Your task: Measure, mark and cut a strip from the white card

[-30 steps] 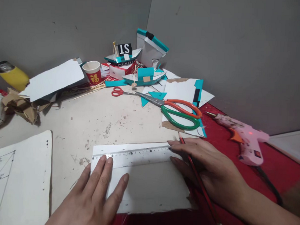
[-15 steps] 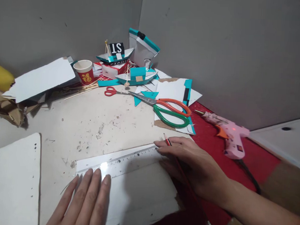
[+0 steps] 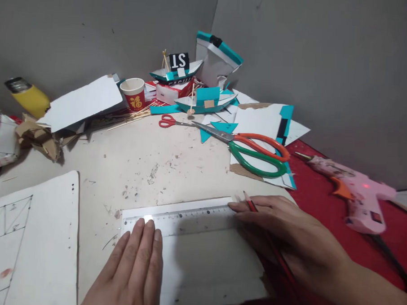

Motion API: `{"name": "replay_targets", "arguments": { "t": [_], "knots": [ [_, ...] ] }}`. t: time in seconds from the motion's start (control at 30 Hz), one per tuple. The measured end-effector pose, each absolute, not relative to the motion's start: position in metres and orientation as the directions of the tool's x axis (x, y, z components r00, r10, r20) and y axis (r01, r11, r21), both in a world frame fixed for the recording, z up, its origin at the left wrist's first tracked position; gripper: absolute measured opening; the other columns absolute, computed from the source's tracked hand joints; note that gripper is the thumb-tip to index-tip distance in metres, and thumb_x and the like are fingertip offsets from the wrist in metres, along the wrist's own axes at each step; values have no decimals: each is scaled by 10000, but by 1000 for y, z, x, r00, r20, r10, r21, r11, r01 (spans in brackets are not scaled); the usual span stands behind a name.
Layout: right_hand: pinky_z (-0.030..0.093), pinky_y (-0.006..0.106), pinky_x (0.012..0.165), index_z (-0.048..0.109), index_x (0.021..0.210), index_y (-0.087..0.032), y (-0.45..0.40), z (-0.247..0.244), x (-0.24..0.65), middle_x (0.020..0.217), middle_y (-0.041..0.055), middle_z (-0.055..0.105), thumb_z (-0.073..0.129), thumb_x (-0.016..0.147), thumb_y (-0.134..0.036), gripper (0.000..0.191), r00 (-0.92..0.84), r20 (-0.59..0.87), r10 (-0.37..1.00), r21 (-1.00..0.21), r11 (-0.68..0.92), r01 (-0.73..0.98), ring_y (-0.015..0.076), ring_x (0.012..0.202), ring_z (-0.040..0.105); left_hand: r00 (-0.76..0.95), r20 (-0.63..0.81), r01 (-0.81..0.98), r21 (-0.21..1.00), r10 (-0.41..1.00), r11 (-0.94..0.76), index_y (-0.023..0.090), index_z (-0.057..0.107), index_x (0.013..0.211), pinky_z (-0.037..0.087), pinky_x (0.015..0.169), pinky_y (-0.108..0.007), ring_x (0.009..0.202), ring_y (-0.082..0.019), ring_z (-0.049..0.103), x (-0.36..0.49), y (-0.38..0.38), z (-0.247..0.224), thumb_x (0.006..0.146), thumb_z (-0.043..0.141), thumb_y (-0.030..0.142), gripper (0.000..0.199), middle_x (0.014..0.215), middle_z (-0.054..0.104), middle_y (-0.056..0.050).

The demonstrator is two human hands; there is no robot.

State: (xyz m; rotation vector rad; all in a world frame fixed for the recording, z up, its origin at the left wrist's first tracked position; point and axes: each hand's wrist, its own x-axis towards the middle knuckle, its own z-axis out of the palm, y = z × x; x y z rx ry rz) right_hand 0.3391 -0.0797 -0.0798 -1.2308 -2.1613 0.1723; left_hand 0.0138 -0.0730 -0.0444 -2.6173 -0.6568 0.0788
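My left hand (image 3: 134,266) lies flat with fingers stretched, its fingertips pressing on the left part of a clear plastic ruler (image 3: 194,217). Under the ruler is a white card sheet (image 3: 201,269) with a ragged near right edge. At the ruler's right end is my right hand (image 3: 281,228), closed round a red and black pencil (image 3: 251,205) whose tip points up and away from me. The thumb and fingertips of this hand touch the ruler's end. Shadow hides part of the right fingers.
Large scissors (image 3: 244,147) and small scissors (image 3: 169,121) lie beyond the ruler. A pink glue gun (image 3: 360,191) rests on red cloth at right. Paper boats (image 3: 205,103), a paper cup (image 3: 133,95) and sticks stand behind. A drawn-on card (image 3: 51,236) lies at left.
My view has turned left, so everything sits further right. The ruler's left end has swung away from me, lying more nearly parallel to the sheet's far edge. Both hands stay on it.
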Motion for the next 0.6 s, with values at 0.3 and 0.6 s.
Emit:
{"name": "replay_targets", "arguments": {
  "t": [0.3,0.6],
  "knots": [
    [588,317,749,595,1189,-259,-80,-74,338,964,66,743,566,853,-79,382,-386,466,796,-388,576,719,217,934,683,854,31,479,-440,520,-760,59,468,1358,292,1107,-438,1350,-334,434,18,-78,-46,918,291,212,498,1417,539,-167],
    [590,338,737,617,1115,-233,-80,-75,338,983,74,748,552,862,-103,292,-436,510,742,-323,635,702,218,906,691,856,77,489,-436,510,-755,51,554,1267,367,1049,-438,1268,-330,528,22,-78,-45,947,321,195,421,1321,621,-164]
  ]
}}
